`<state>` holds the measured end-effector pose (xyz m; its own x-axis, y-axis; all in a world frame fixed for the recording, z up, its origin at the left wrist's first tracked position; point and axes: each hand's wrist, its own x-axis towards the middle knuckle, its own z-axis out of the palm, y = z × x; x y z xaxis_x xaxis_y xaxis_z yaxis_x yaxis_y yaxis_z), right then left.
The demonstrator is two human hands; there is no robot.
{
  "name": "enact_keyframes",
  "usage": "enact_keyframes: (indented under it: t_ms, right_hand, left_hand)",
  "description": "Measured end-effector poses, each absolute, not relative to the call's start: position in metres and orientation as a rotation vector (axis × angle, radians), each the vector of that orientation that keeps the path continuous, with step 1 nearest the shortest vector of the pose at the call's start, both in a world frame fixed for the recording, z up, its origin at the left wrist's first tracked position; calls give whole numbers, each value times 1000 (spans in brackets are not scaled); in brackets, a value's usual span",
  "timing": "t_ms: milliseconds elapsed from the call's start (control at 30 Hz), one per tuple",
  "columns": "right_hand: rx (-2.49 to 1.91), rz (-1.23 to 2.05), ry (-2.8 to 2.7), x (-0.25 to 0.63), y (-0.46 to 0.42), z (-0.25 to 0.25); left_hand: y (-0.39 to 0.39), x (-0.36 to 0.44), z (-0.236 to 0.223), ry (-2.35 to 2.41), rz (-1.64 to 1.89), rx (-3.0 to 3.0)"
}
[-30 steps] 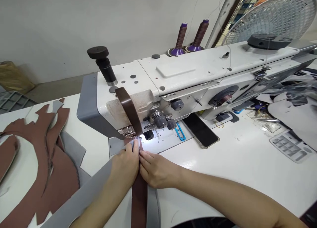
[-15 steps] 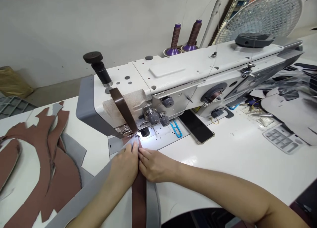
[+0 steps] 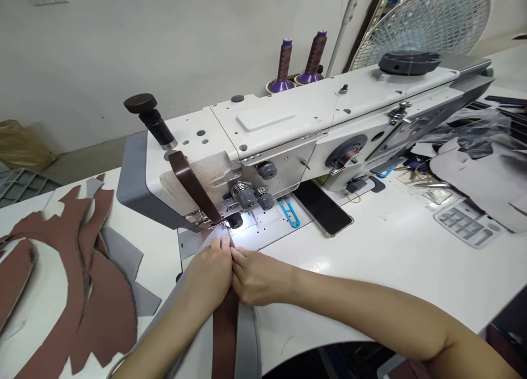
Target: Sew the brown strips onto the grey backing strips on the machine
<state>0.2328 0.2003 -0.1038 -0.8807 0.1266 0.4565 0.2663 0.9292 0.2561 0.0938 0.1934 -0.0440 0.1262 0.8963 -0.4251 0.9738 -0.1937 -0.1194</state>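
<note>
My left hand (image 3: 209, 272) and my right hand (image 3: 259, 276) are side by side just in front of the needle area of a white sewing machine (image 3: 272, 121). Between them runs a reddish-brown sheet material (image 3: 224, 340) with a grey backing (image 3: 247, 340), leading up under the lit presser foot. Bent fingers of my left hand press and grip the piece close to the foot. My right hand pinches its right edge, thumb and fingers together. The fingertips partly cover the seam, and a dark brown lever or guard (image 3: 193, 187) slants down in front of the needle.
Cut brown pieces (image 3: 111, 307) with grey undersides lie in a pile at left. A black phone (image 3: 323, 206) and a blue slotted plate (image 3: 289, 213) rest right of the needle. Thread cones (image 3: 284, 63) and a fan (image 3: 428, 25) stand behind; grey sheets (image 3: 477, 170) lie far right.
The view has shifted slightly, so the machine appears a little further left. Both hands stay on the material at the presser foot, and the grey part under my left forearm has swung inward.
</note>
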Motion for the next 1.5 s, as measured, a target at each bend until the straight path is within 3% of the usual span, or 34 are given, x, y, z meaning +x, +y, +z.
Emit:
enact_keyframes:
  t_ms: [533,1500]
  right_hand:
    - [-274,-444,-2633,233,201,-103]
    - [-280,-561,-2612,229,207,-112]
  left_hand:
    - [194,83,-46,1874,-476,2200]
    - [194,96,-31,1824,-648,2157]
